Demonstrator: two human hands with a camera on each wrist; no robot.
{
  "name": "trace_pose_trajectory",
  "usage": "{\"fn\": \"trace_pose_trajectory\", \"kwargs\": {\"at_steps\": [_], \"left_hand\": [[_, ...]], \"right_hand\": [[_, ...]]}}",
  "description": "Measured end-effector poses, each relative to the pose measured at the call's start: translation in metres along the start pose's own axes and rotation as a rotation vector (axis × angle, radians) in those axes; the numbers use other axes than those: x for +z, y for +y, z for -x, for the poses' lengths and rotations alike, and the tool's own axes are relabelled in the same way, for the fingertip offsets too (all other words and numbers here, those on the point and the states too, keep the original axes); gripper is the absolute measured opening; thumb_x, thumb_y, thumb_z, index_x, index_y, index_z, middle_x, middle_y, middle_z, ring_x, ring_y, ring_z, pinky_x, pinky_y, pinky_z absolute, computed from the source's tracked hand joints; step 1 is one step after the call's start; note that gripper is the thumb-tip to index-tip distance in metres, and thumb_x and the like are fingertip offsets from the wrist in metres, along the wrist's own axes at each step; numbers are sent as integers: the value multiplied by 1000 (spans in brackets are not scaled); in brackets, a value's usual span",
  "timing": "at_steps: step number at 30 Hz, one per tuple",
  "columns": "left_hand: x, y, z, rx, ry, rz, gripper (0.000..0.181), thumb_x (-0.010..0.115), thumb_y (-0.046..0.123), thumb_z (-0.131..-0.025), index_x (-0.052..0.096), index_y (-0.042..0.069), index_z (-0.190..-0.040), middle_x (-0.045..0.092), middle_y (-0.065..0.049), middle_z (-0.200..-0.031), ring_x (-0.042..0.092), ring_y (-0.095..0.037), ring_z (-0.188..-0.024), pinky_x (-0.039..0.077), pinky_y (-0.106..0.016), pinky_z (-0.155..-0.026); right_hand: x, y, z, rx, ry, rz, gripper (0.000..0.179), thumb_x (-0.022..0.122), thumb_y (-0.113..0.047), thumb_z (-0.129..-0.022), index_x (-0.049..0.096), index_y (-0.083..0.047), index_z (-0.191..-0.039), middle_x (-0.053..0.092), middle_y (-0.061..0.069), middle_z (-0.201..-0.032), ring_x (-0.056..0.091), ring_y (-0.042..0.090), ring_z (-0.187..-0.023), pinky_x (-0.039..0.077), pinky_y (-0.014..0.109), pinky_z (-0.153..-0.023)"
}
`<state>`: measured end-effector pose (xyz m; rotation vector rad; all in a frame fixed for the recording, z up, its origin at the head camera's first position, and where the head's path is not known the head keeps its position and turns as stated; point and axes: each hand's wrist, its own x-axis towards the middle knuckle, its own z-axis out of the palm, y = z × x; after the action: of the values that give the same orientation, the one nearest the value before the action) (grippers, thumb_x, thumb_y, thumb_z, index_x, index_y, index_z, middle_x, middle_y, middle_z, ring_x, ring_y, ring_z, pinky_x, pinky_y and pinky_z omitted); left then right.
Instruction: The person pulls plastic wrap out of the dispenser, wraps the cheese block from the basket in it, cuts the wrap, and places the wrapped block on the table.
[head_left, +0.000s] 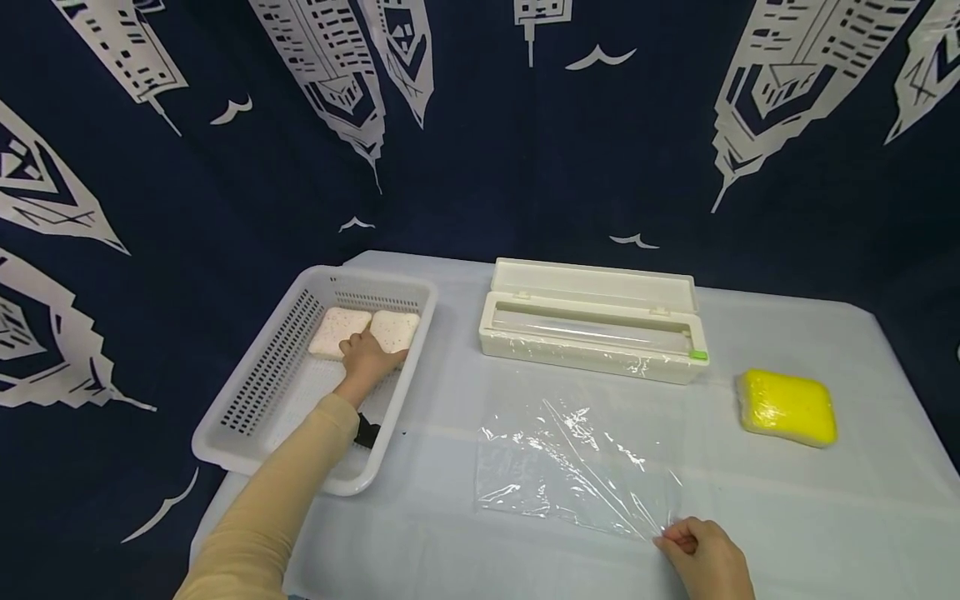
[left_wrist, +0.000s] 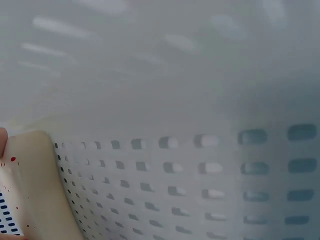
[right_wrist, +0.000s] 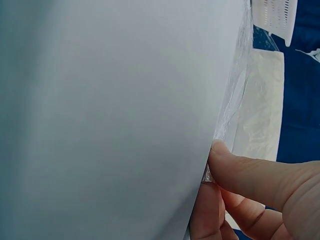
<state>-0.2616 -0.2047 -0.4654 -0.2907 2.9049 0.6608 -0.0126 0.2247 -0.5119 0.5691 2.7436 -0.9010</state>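
Observation:
My left hand (head_left: pixel 367 360) reaches into a white plastic basket (head_left: pixel 258 454) and grips the right one of two pale, red-speckled sponges (head_left: pixel 395 330). In the left wrist view that sponge (left_wrist: pixel 42 185) stands beside the perforated basket wall, with fingertips at its left edge. The other speckled sponge (head_left: pixel 337 332) lies just left of it. At the front of the table, my right hand (head_left: pixel 708 557) pinches the near right corner of a clear sheet of plastic wrap (head_left: pixel 570 462) between thumb and forefinger. The sheet spreads over the table, with creases running to that corner.
Behind the sheet stands a cream wrap dispenser (head_left: pixel 592 357), lid raised, a roll inside and a green piece at its right end. A yellow sponge (head_left: pixel 787 408) in shiny film lies at the right. Something black (head_left: pixel 367 432) is in the basket, partly behind the left sleeve.

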Motion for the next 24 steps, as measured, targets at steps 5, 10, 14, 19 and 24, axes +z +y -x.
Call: {"fn": "trace_pose_trajectory", "kwargs": {"at_steps": [5, 10, 14, 19, 24], "left_hand": [[-2, -1, 3, -6, 45, 81, 82, 74, 40, -84, 41, -19, -131, 44, -35, -127, 33, -45, -119, 40, -53, -96], [-11, -4, 4, -15, 71, 170, 84, 74, 35, -86, 35, -16, -140, 39, -36, -137, 31, -49, -126, 33, -61, -105], [-23, -5, 7, -6, 98, 255, 85, 73, 32, -87, 29, -14, -144, 33, -35, -142, 32, -50, -130, 35, -61, -107], [-48, 4, 18, 42, 153, 345, 83, 75, 26, -84, 33, -14, -143, 35, -33, -140, 39, -46, -129, 37, -57, -108], [-74, 21, 38, 105, 204, 387, 84, 78, 23, -81, 33, -9, -145, 34, -30, -142, 41, -44, -129, 37, -57, -109]], "right_hand": [[-1, -1, 2, -1, -2, -4, 16, 79, -11, -80, 67, 0, -81, 58, 6, -75, 54, 17, -69, 43, 24, -60], [-1, -3, 2, 21, -4, -4, 17, 79, -10, -81, 67, 1, -82, 58, 7, -76, 54, 18, -70, 43, 25, -60], [-1, -5, 2, 23, 0, 0, 16, 78, -10, -81, 67, 1, -82, 57, 7, -75, 54, 19, -71, 43, 26, -60], [-1, -5, 3, 19, 1, 6, 15, 78, -10, -81, 67, 0, -82, 57, 7, -75, 54, 19, -70, 42, 24, -58], [-3, -6, 4, -6, 5, 14, 16, 78, -12, -82, 68, 0, -84, 57, 7, -78, 54, 18, -72, 42, 23, -59]]}}
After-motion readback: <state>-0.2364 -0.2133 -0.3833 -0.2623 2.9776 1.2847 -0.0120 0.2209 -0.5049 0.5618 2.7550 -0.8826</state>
